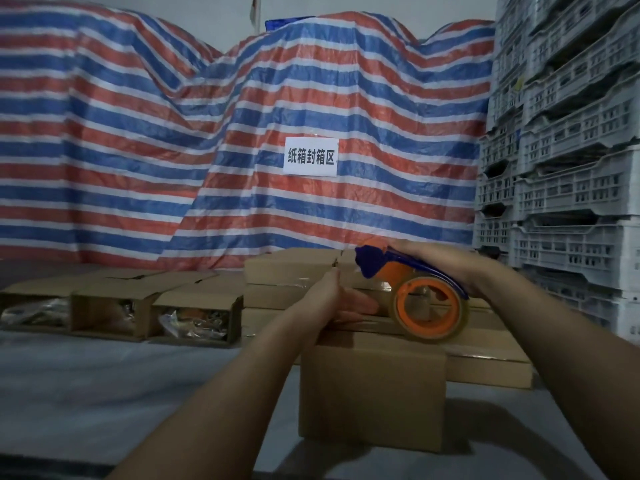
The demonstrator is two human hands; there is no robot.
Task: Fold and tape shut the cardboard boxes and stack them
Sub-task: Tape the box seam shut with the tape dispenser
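Closest to the camera sat the box (372, 393) being worked on, standing on the grey tabletop (121, 386) with its top flaps folded down. The left hand (337, 299) lay flat on the top with fingers straight, pressing the flaps shut. The right hand (446, 263) was wrapped around the tape dispenser (408, 285), which hovered over the far end of the box top with its roll hanging down. So this looked like the taping step, and the next move probably called for sticking the tape at one edge and dragging it along the seam. Behind were stacked boxes (294, 271), already closed, and three open boxes (117, 306) to the left with stuff inside. Further back hung a striped tarp (138, 133) with a sign (310, 156), plus plastic crates (561, 168) on the right.
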